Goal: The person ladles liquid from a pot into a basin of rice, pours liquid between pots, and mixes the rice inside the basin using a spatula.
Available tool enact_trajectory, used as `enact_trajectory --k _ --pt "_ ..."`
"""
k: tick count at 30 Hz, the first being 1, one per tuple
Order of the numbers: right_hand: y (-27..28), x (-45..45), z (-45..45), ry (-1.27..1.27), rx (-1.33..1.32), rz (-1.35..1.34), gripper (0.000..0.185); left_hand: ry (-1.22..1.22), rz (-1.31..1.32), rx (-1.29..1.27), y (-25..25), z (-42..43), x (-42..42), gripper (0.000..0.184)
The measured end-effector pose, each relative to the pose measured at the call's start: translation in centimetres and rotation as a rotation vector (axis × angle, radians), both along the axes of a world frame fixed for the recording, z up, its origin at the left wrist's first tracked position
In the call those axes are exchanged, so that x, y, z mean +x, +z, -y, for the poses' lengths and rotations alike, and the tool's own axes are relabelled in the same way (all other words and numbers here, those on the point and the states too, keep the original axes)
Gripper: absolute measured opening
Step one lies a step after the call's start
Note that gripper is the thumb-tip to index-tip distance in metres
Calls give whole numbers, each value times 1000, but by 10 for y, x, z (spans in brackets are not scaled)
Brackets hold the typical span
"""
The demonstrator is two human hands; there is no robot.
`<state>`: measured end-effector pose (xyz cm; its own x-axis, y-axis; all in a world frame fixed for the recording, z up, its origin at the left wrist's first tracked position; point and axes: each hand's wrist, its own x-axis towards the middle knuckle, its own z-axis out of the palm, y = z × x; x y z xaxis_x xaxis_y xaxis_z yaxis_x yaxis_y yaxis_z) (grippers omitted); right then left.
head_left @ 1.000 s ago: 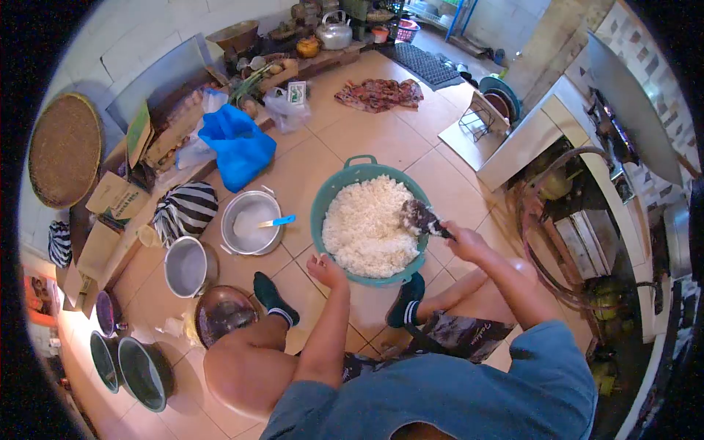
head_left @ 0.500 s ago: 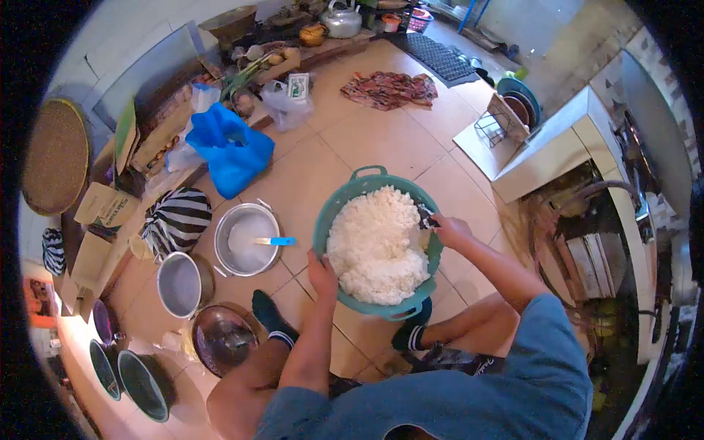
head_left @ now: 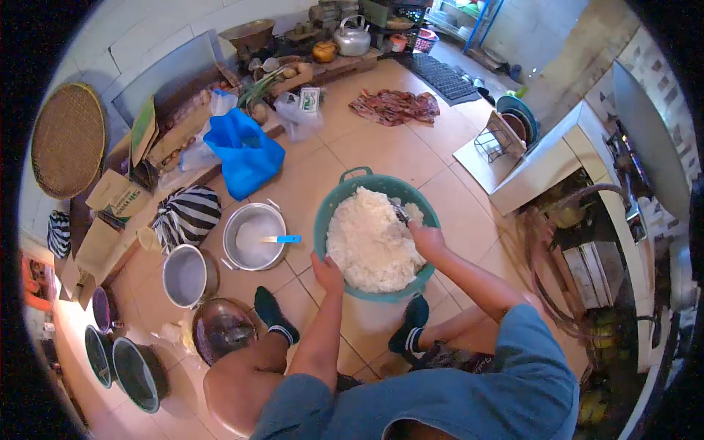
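Observation:
A green two-handled basin on the tiled floor holds a big heap of white cooked rice. My left hand grips the basin's near left rim. Over the right side of the rice, my right hand is closed around a dark, shiny spoon, whose far end touches the rice. Left of the basin stands a metal pot with white contents, and a blue-handled utensil lies across it.
Another metal pot, a dark glossy bowl and a striped bundle sit to the left. Farther back are a blue plastic bag and a crumpled cloth. A white counter stands at right.
My right hand and the spoon have moved left and inward from the basin's right rim over the rice. The rice heap's right side has changed shape. My left hand stays on the rim.

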<state>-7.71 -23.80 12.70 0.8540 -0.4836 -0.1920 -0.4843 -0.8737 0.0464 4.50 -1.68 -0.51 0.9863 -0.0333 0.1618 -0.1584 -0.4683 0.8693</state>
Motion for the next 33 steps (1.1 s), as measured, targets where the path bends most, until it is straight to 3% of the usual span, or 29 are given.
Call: enact_trajectory --k 2,5,10,13,17,20,23,26,29,32,33 --pt "1 -8 -7 33 -52 -12 40 -25 20 -55 1 -1 0 41" --pt "5 -20 -19 112 -124 -24 43 -50 -162 -52 9 -7 -8 44" --pt "34 -39 -60 272 -59 61 42 123 -84 -14 -9 -15 -46 41" --pt "66 -39 -82 122 109 -66 41 148 -136 -1 1 -24 -68 34" --pt "43 -20 -56 -8 604 256 38 103 -281 1 26 -34 -79 25" --pt "19 17 -55 -156 739 295 38 85 -345 -192 40 -43 -74 31" --pt "-59 39 -65 49 602 382 37 128 -255 -554 -34 -37 -49 42" --pt "-5 0 -143 141 385 40 44 -33 -729 -1305 6 -44 -24 44" --pt "6 -54 -146 327 291 -145 45 -91 -734 -1181 -53 -40 0 43" --pt "53 -85 -129 130 390 -336 44 -34 -484 -648 -38 -36 -2 38" --pt "52 -92 -115 109 442 -286 42 -38 -418 -537 -23 -36 -8 37"
